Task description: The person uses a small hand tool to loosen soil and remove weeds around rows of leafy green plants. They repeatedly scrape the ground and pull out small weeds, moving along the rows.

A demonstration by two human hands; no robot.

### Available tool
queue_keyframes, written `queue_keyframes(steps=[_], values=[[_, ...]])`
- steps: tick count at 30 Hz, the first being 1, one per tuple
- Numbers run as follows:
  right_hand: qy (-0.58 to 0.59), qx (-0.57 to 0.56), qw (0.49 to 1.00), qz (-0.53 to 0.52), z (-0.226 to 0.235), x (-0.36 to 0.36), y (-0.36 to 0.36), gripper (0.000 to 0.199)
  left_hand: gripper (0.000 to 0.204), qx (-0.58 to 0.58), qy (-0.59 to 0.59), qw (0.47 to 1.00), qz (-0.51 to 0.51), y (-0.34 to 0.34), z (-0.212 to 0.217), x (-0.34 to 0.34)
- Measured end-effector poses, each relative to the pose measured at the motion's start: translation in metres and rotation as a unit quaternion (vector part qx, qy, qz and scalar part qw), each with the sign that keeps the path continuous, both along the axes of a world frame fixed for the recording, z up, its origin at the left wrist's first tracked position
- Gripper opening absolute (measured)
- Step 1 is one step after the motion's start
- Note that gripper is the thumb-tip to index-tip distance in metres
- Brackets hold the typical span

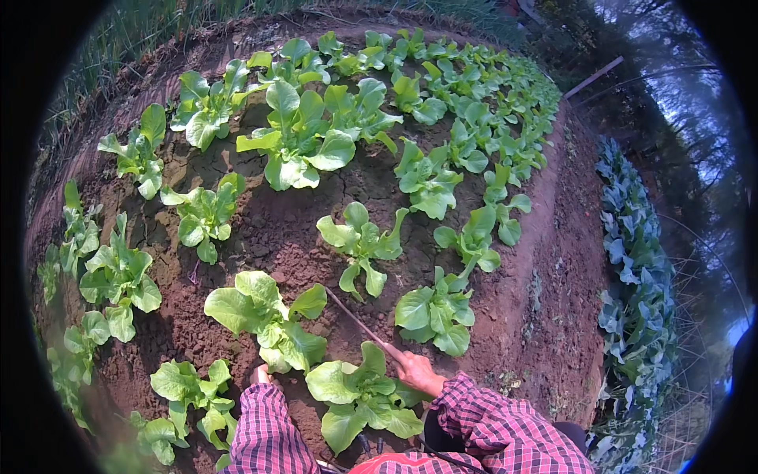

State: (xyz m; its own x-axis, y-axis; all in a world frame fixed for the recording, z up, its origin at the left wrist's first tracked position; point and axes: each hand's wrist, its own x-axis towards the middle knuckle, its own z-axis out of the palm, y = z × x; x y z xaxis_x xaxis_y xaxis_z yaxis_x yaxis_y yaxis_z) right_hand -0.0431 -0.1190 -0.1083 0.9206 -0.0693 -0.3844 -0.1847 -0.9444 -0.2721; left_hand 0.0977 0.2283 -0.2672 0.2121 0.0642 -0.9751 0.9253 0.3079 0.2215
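Outdoor veg bed, cracked brown soil (pixel 268 229), lettuce in rows.
Our right hand (pixel 418 371) is closed round a thin stick (pixel 359 324), tip in soil just right of the nearest big lettuce (pixel 264 316). Left hand (pixel 260 374) sits below that lettuce, mostly hidden, grip unclear. Darker leafy row (pixel 636 300) far right.

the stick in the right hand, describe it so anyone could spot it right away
Start at the raised soil bed of lettuce and find the right hand at the bottom edge above the plaid sleeve. The stick runs from that hand up-left to the soil. It is the only thin, straight, brown thing among broad green leaves.
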Motion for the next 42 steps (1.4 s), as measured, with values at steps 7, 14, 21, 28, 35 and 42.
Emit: queue_keyframes(steps=[7,14,21,28,35,42], values=[[-0.028,0.08,0.996,0.019,0.005,0.057,-0.013,0.054,0.017,0.014,-0.001,1.0,0.02,0.01,0.008,0.002],[-0.126,0.18,0.975,-0.012,-0.03,0.181,0.064,0.053,0.017,0.083,0.014,0.996,-0.017,0.014,0.015,-0.021],[-0.142,0.165,0.974,-0.066,-0.025,0.274,0.128,0.051,0.019,0.054,0.032,0.996,0.07,-0.005,0.041,-0.007],[-0.058,0.168,0.982,0.066,-0.036,0.16,0.153,0.067,0.019,0.098,0.023,0.993,0.066,-0.004,0.027,-0.016],[-0.104,0.21,0.969,0.075,-0.038,0.21,0.144,0.062,0.02,0.071,-0.027,0.997,0.011,-0.004,0.002,-0.019],[-0.033,0.155,0.97,0.184,-0.022,0.159,0.138,0.073,0.018,0.044,0.001,0.998,0.051,-0.001,0.013,-0.017]])
